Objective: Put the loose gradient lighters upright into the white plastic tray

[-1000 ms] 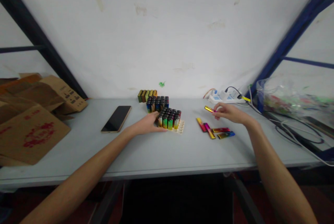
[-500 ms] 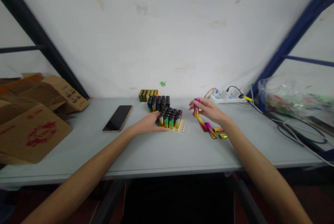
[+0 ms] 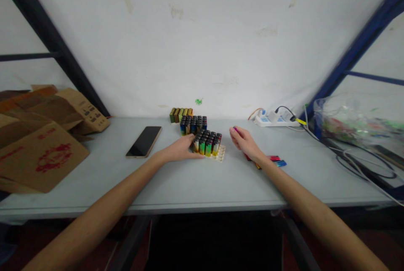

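Note:
My left hand [image 3: 181, 149] is at the left side of a cream tray [image 3: 221, 155], its thumb along the front edge and its fingers behind. Upright in the tray stand several shiny lighters [image 3: 208, 148] with black tops and coloured, gold-tinged bodies; the holes on the right side and along the front are bare. To the right of the tray, my right hand [image 3: 243, 139] is closed around a lighter, of which only a purple end [image 3: 235, 129] shows. Beneath and beside my right wrist lie loose lighters [image 3: 280, 163] in red, gold and blue, partly hidden by the forearm.
Behind the tray stand a block of dark-topped lighters [image 3: 193, 124] and a yellowish block [image 3: 181, 115]. A phone [image 3: 144, 141] lies to the left, near cardboard boxes [image 3: 47, 157]. At the right are a power strip [image 3: 277, 120], cables and a clear plastic bag [image 3: 344, 115].
My right hand has turned and closed further over the lighter, which stood visibly upright in its fingers before. The right forearm now covers more of the loose ones. My left hand stays at the tray.

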The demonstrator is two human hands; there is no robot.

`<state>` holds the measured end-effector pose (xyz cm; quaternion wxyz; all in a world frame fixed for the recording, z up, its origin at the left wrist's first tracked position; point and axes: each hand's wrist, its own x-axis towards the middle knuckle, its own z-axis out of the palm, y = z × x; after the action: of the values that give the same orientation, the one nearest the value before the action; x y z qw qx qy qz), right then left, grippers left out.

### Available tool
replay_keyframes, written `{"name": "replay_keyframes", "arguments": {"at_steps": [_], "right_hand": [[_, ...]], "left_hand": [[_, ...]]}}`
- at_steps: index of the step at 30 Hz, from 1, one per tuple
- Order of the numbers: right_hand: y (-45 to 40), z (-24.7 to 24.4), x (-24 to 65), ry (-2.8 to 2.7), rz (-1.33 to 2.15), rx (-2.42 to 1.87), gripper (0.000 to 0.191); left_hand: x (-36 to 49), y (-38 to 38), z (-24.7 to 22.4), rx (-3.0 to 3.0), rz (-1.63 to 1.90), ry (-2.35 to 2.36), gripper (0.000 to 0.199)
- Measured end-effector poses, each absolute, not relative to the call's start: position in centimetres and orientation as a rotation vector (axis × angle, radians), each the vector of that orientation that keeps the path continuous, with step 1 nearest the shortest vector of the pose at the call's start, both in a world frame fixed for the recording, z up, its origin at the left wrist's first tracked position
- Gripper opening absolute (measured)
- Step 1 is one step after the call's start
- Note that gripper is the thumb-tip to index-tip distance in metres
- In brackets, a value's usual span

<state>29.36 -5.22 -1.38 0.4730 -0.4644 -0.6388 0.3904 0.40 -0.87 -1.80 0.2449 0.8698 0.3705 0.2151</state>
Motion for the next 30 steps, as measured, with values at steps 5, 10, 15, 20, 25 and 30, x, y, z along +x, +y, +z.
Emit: {"name": "replay_keyframes", "arguments": {"at_steps": [5, 10, 15, 20, 25, 30], "right_hand": [[-5.2, -2.2, 28.9, -1.617, 0.618, -1.303, 0.052], [-5.2, -2.5, 28.4, -1.666, 0.563, -1.325, 0.04], [-5.2, -2.5, 28.4, -1.705, 0.562, -1.331, 0.043], [-5.7, -1.7, 28.5, -1.742, 0.621, -1.242, 0.049], [-7.0, 0.4, 28.9, -1.835, 0.668, -1.096, 0.039], [-7.7, 1.6, 29.1, -2.098, 0.295, -1.011, 0.042]], "left_hand": [[0.4, -0.8, -1.8, 2.445, 0.523, 1.042, 0.068], [0.4, -0.9, -1.8, 2.465, 0.52, 1.006, 0.068], [0.4, -1.0, -1.7, 2.46, 0.525, 1.022, 0.07], [0.4, -1.0, -1.7, 2.454, 0.509, 1.035, 0.069], [0.5, -0.8, -1.9, 2.468, 0.49, 1.025, 0.068], [0.4, -0.7, -2.1, 2.487, 0.502, 1.005, 0.07]]}}
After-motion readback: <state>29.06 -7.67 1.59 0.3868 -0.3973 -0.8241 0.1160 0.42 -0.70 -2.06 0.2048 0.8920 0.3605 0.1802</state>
